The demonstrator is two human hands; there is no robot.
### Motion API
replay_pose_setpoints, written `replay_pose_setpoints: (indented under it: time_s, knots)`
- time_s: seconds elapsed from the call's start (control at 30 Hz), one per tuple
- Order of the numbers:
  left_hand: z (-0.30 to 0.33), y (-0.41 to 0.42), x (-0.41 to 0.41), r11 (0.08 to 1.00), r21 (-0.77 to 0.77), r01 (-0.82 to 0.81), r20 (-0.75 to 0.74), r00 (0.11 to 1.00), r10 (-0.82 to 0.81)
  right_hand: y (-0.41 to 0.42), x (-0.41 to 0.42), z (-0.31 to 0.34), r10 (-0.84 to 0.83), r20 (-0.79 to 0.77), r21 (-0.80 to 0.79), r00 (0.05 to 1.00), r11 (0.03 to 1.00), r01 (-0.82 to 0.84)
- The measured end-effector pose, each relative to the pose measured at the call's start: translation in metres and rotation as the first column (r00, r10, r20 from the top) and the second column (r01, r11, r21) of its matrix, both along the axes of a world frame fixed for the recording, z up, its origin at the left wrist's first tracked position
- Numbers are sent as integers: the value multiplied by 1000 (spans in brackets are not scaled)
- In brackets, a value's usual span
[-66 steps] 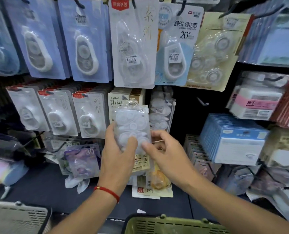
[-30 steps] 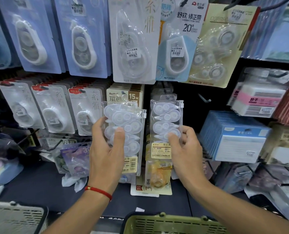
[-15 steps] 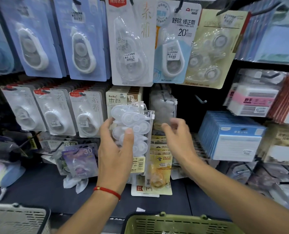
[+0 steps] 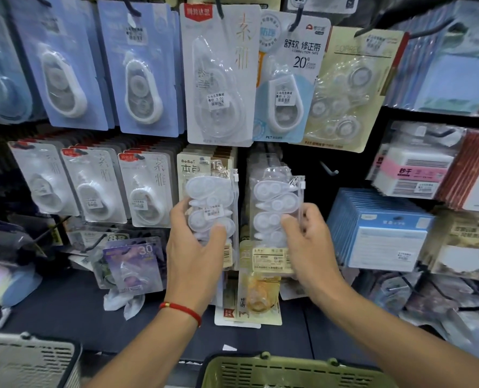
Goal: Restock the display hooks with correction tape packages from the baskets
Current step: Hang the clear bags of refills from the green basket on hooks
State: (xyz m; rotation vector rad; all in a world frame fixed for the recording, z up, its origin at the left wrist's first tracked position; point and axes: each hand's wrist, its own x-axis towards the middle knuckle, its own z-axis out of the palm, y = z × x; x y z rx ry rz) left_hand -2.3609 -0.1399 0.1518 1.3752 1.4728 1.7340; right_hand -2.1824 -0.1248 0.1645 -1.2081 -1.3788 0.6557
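Observation:
My left hand (image 4: 196,247) grips a clear bag of white correction tapes (image 4: 209,203), held upright in front of the hanging BoBo cards (image 4: 193,166). My right hand (image 4: 307,242) pinches a second clear bag of correction tapes (image 4: 273,203) by its right edge, just right of the first and up against the packs hanging on the middle hook. A green basket (image 4: 288,371) sits below my arms at the bottom edge. A grey basket (image 4: 28,359) is at the bottom left.
Rows of carded correction tapes (image 4: 146,189) hang to the left and above. An empty hook (image 4: 328,169) sticks out right of my right hand. Blue boxed packs (image 4: 384,233) and pink-labelled packs (image 4: 412,175) fill the right side. Loose packages lie on the dark shelf (image 4: 64,309).
Half a second ago my right hand was empty near the hanging packs. It now holds a bag of tapes at the middle hook. My left hand kept its bag roughly where it was.

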Motion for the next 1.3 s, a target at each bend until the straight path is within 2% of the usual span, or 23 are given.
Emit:
replay_pose_setpoints:
  time_s: [0.23, 0.37, 0.57, 0.67, 0.8, 0.87, 0.93, 1.0, 1.07, 1.17, 1.23, 1.3]
  knots:
    - [2, -1, -2, 1000, 6, -16, -24, 1000, 16, 13, 4, 0, 39, 4, 11, 999, 999, -39]
    - [3, -3, -4, 1000, 16, -15, -37, 999, 16, 16, 3, -5, -1, -23, 18, 1000, 1000, 1]
    - [-2, -2, -7, 1000, 26, 10, -31, 999, -9, 34, -1, -27, -94, 71, -25, 993, 995, 96]
    - [-4, -1, -6, 999, 29, 24, -11, 1000, -23, 57, -6, -28, -98, 72, -31, 993, 994, 101]
    - [-5, 0, -1, 998, 42, 43, -9, 999, -43, 91, -6, -20, -213, 46, -92, 976, 972, 216]
    - [-5, -1, 1, 997, 51, 62, -17, 998, -61, 98, -2, -21, -242, 116, -186, 963, 948, 260]
    - [-4, -3, 1, 994, 65, 89, -28, 996, -87, 94, 1, -24, -265, 208, -184, 942, 935, 304]
    - [-4, -3, 0, 990, 80, 113, -21, 993, -112, 80, 1, -22, -223, 185, -100, 957, 965, 244]
    - [-3, -1, -2, 985, 84, 147, -1, 989, -148, 61, -1, -18, -81, 118, -40, 990, 995, 86]
    - [-2, 1, 0, 970, 71, 231, 68, 970, -235, 30, -5, -9, 143, 43, -8, 989, 990, -143]
    - [-1, 1, 5, 949, 67, 308, 136, 939, -315, 15, -6, -4, 189, 58, 5, 980, 982, -190]
    - [-1, -1, 12, 926, 58, 372, 138, 916, -376, 5, -6, -3, 192, 82, 9, 978, 981, -193]
